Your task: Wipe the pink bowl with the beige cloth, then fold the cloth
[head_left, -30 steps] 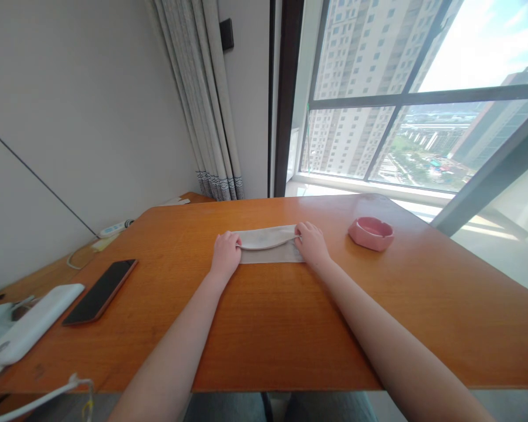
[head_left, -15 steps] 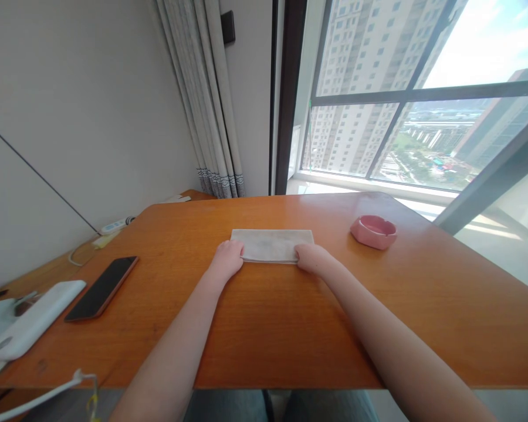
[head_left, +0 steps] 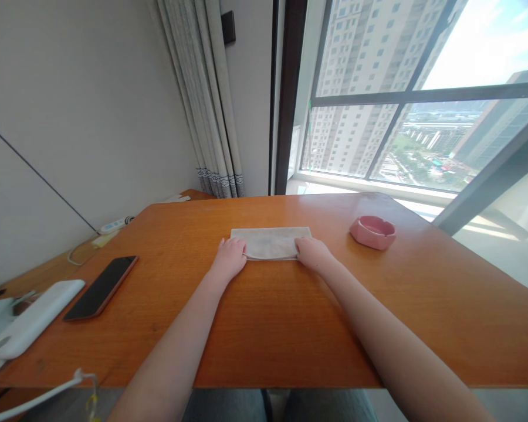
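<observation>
A pale grey folded cloth (head_left: 270, 243) lies as a flat rectangle on the wooden table (head_left: 281, 328), its long side facing me. At its near left corner, my left hand (head_left: 231, 256) is closed with the edge pinched between thumb and fingers. My right hand (head_left: 311, 254) grips the near right corner in the same way. Between the two hands the near edge of the cloth bows a little. The fingertips under the cloth are hidden.
To the right stands a pink ashtray (head_left: 372, 232). On the left lie a dark phone (head_left: 102, 287) and a white oblong device (head_left: 34, 319). A white cable (head_left: 39, 398) crosses the near left corner. Beyond the table are a curtain (head_left: 206, 99) and a large window.
Both hands still hold the near corners. My left hand has shifted slightly right, and the cloth's near edge now curves up a little where it lay straight before.
</observation>
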A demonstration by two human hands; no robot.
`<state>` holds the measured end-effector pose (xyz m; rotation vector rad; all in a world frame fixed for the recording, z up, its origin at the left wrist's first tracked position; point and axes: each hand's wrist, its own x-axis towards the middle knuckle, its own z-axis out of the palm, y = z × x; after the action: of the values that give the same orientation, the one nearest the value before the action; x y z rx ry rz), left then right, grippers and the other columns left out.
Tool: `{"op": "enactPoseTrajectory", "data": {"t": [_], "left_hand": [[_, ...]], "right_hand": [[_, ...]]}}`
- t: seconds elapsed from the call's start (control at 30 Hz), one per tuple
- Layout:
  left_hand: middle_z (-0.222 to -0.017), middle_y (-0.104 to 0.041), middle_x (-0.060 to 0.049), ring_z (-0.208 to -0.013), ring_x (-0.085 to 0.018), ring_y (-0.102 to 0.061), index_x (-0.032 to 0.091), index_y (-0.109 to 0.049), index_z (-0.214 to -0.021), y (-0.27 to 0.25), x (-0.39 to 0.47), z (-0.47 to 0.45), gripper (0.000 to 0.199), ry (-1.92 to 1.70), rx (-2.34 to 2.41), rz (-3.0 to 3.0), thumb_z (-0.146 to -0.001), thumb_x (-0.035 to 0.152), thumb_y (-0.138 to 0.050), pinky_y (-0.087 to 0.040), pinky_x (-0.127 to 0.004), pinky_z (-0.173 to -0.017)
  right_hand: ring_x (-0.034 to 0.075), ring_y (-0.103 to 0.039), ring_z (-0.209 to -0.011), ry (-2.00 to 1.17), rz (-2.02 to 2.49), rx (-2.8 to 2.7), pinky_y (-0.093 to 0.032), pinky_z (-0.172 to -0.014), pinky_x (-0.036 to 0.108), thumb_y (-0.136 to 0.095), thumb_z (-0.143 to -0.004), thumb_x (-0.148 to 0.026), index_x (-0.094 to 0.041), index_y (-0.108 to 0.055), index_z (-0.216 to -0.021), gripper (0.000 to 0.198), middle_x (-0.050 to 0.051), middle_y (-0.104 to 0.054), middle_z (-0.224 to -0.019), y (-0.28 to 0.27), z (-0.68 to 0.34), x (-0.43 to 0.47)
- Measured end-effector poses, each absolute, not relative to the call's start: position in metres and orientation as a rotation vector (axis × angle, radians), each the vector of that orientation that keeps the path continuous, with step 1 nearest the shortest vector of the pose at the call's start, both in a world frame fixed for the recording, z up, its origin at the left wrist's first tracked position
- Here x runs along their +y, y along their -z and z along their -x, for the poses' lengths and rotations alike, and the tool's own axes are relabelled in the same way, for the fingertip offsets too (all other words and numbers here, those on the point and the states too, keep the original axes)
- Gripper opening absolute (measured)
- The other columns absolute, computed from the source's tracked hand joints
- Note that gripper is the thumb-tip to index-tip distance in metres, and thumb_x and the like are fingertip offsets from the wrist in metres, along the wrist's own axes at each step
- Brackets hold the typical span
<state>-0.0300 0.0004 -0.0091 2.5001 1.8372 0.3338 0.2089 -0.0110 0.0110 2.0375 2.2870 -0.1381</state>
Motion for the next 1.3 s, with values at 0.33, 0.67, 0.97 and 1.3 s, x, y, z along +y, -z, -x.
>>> {"op": "enactPoseTrajectory", "data": {"t": [0.33,0.67,0.97,1.3], "left_hand": [[-0.078,-0.06,-0.004,-0.085,-0.021,-0.054,0.021,-0.051,-0.071,0.012,0.007,0.031,0.024,-0.488,1.863,-2.556,-0.072,0.0,-0.04,-0.031,-0.044,-0.102],[-0.085,-0.061,-0.005,-0.092,-0.023,-0.054,0.021,-0.053,-0.073,0.017,0.003,0.031,0.026,-0.315,1.813,-2.493,-0.067,-0.001,-0.042,-0.021,-0.056,-0.107],[-0.111,-0.064,-0.009,-0.11,-0.025,-0.054,0.02,-0.061,-0.102,0.001,-0.008,0.02,0.025,-0.51,1.721,-2.505,-0.084,0.023,-0.044,-0.013,-0.056,-0.111],[-0.139,-0.048,-0.01,-0.129,-0.026,-0.041,0.023,-0.053,-0.126,0.029,-0.003,0.004,0.047,-0.347,1.617,-2.504,-0.095,0.044,-0.025,-0.029,-0.044,-0.107]], "right_hand": [[0.024,-0.063,-0.091,0.169,-2.117,2.264,-0.04,-0.065,0.029,-0.042,-0.08,-0.006,-0.018,-0.059,-0.097,0.027,0.011,-0.066,-0.097,-0.007,-0.212,-0.008],[0.024,-0.064,-0.087,0.287,-2.049,2.226,-0.042,-0.064,0.029,-0.054,-0.075,-0.012,-0.02,-0.061,-0.097,0.024,0.011,-0.067,-0.095,-0.005,-0.211,-0.013],[0.02,-0.058,-0.099,0.263,-2.194,2.415,-0.043,-0.082,0.029,-0.037,-0.089,-0.018,-0.017,-0.062,-0.104,0.03,0.01,-0.064,-0.109,-0.017,-0.207,-0.012],[0.031,-0.015,-0.141,0.239,-2.088,2.429,-0.011,-0.111,0.05,-0.026,-0.093,-0.052,-0.02,-0.028,-0.145,0.062,0.008,-0.019,-0.155,0.032,-0.186,-0.005]]}}
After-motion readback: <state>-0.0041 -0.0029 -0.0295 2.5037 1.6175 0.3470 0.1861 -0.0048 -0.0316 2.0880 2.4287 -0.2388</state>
